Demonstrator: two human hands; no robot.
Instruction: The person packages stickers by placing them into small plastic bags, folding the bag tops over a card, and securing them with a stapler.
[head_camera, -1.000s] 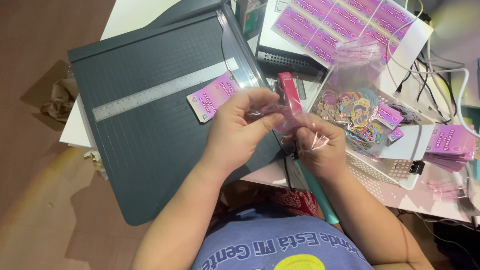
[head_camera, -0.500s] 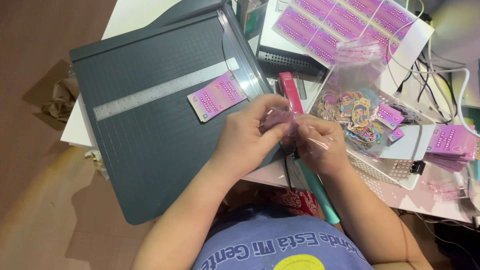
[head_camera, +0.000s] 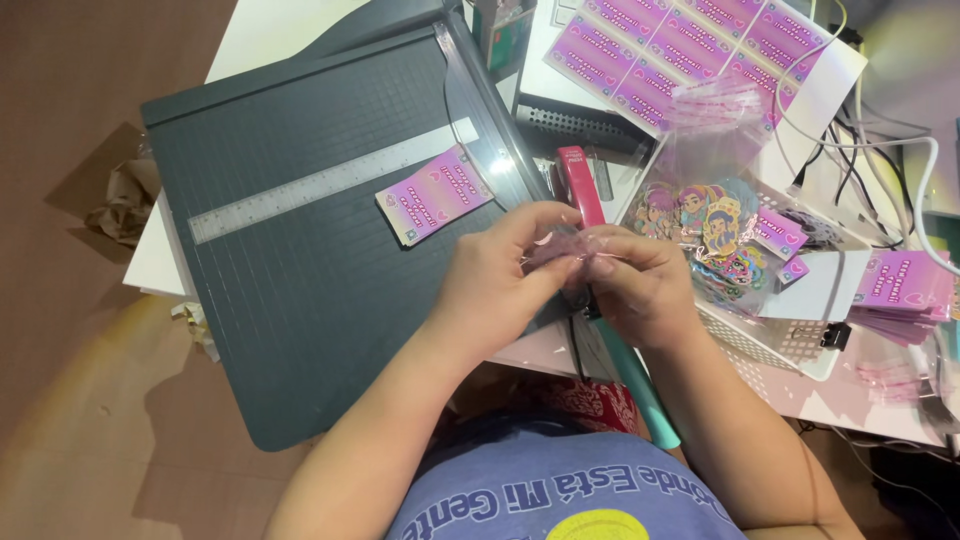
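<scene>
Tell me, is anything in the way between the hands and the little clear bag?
Nothing visible. The left hand and right hand both pinch the small clear bag directly, over the edge of the grey paper cutter. The red stapler lies just behind, apart.

Looks like a home craft desk setup: a white tabletop (head_camera: 250, 30) is crowded with a grey paper trimmer (head_camera: 300, 260), printed sheets of pink labels (head_camera: 690, 50), a basket of stickers (head_camera: 790, 345) and tangled cables (head_camera: 880, 110).
</scene>
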